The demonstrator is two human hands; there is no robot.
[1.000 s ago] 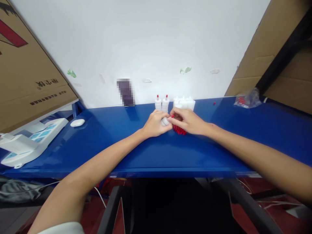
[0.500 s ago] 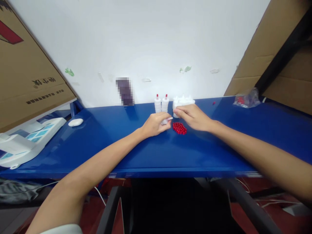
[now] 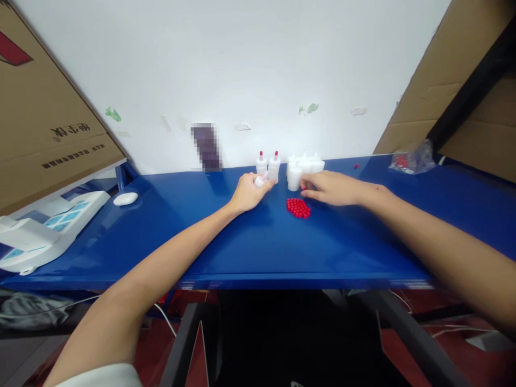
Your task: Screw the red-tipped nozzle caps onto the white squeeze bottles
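Observation:
My left hand [image 3: 246, 192] is closed around a small white bottle [image 3: 259, 181] and holds it right beside two white bottles with red caps [image 3: 268, 163] that stand near the wall. My right hand [image 3: 332, 188] lies low over the blue table [image 3: 258, 242], fingers stretched toward the left. Its fingertips are at the side of an uncapped white bottle [image 3: 294, 178], which stands in front of a cluster of several uncapped white bottles [image 3: 310, 163]. A pile of several small red caps [image 3: 298, 208] lies on the table just in front of the right hand.
A white device with blue keys [image 3: 44, 231] and a white mouse [image 3: 126, 199] sit at the left. Cardboard boxes lean at the left [image 3: 44, 123] and right [image 3: 455, 91]. A clear bag with red bits [image 3: 411, 159] lies far right. One loose red cap [image 3: 356, 166] sits by the wall.
My left hand carried its bottle from the table's middle back to the two capped bottles. My right hand left the red caps and moved to the uncapped bottles.

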